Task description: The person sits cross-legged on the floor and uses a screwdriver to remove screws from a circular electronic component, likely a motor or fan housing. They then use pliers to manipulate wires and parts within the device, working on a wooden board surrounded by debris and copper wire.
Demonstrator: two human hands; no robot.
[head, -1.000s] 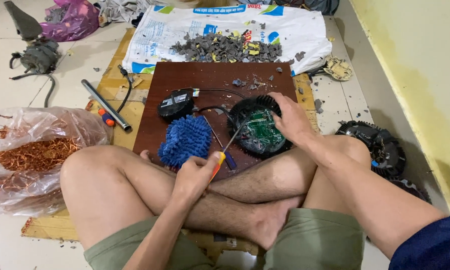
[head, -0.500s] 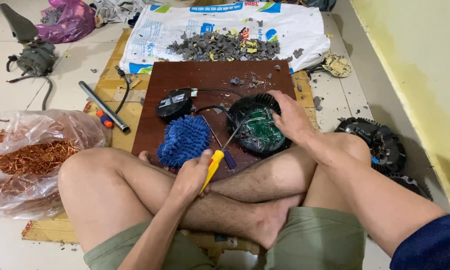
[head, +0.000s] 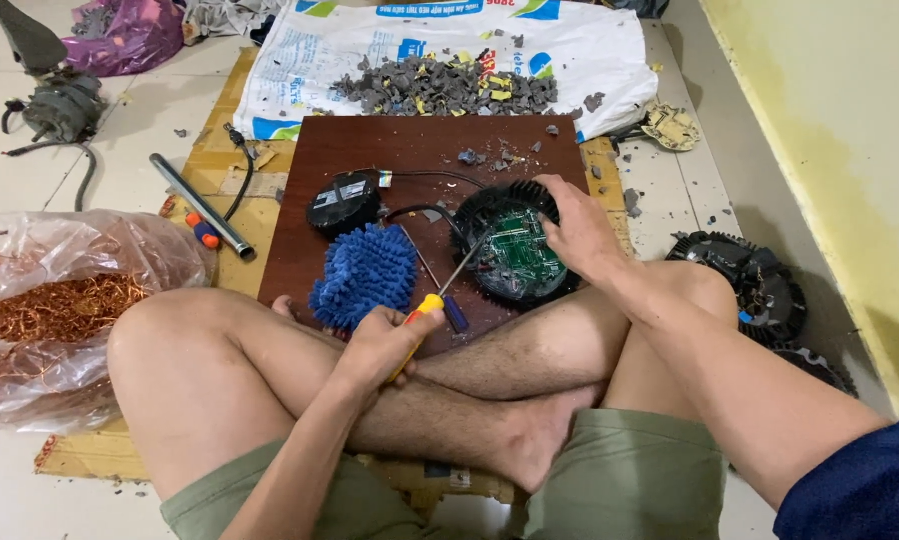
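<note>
The round black finned housing with a green circuit board inside (head: 515,255) lies on the right part of the dark brown wooden board (head: 410,160), just in front of the person's crossed legs. The right hand (head: 580,228) rests on its upper right rim, fingers curled over the edge to hold it. The left hand (head: 390,345) is closed around the yellow and red handle of a screwdriver (head: 448,285), whose thin metal shaft points up and right, with the tip at the circuit board. Just left of the housing lies a blue fluffy microfibre cloth (head: 365,275), and above it a small black box with a cable (head: 343,203). Behind the board, a heap of grey plastic pieces (head: 440,88) lies on a white woven sack (head: 590,60). At the far left a clear plastic bag of copper wire (head: 60,305) lies on the floor, and a grey metal tube (head: 202,205) is near it
</note>
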